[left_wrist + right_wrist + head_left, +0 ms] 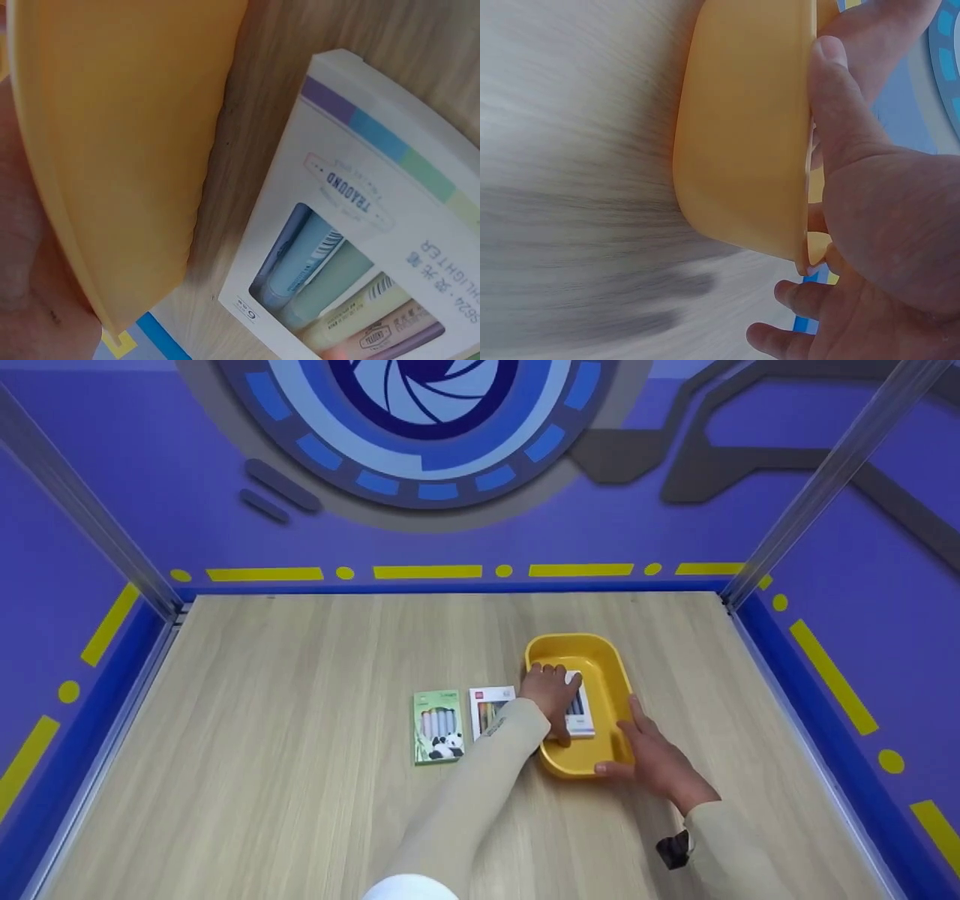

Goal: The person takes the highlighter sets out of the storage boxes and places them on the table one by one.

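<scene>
Inside a yellow tray (568,765) lies a white box (581,720) with dark pens in its window. My left hand (550,696) reaches over the tray's left rim and grips this box, covering its left part. At the tray's near right corner, my right hand (660,757) holds the rim. The right wrist view shows its thumb (832,82) on the rim, with two fingers sticking out past the wall. A white highlighter box (360,202) with pastel pens sits beside the tray wall (127,150) in the left wrist view.
Left of the tray, a white pen box (492,697) lies partly under my left forearm. Beside it is a green box (436,727) with a panda picture. Blue-purple panels (450,540) with yellow marks enclose the wooden table (262,735).
</scene>
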The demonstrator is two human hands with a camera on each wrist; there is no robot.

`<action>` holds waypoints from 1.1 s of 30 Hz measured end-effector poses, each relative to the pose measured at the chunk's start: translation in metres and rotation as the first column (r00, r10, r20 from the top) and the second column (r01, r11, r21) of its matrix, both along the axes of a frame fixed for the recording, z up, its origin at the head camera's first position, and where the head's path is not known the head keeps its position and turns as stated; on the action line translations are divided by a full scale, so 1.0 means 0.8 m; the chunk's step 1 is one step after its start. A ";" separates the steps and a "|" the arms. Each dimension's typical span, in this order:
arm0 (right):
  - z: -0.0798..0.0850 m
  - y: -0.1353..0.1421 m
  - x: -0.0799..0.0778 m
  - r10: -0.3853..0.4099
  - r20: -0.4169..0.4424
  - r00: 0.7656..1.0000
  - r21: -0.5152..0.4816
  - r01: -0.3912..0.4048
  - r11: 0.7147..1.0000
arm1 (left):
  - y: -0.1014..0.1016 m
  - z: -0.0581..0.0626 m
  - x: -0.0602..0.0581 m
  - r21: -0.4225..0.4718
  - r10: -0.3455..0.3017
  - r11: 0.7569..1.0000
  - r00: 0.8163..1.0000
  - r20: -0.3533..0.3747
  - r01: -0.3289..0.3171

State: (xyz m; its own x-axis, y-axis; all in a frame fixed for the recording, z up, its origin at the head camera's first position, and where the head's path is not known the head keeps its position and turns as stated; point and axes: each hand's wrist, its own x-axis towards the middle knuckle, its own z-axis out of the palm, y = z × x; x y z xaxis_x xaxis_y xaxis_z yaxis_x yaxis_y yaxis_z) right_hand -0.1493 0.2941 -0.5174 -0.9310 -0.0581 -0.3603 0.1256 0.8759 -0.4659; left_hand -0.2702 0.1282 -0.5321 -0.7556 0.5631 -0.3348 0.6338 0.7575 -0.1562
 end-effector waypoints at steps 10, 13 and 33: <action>0.000 0.000 -0.001 0.018 -0.009 1.000 0.004 -0.018 1.000 | -0.002 0.001 0.001 0.046 0.002 0.999 1.000 0.007 -0.002; 0.000 0.001 -0.001 0.024 -0.014 1.000 0.012 -0.024 1.000 | -0.003 0.003 0.001 0.059 -0.009 0.998 1.000 0.007 0.008; 0.000 0.002 -0.003 0.004 0.020 1.000 0.004 -0.004 1.000 | -0.012 0.026 0.009 0.159 0.000 0.987 0.996 0.090 -0.015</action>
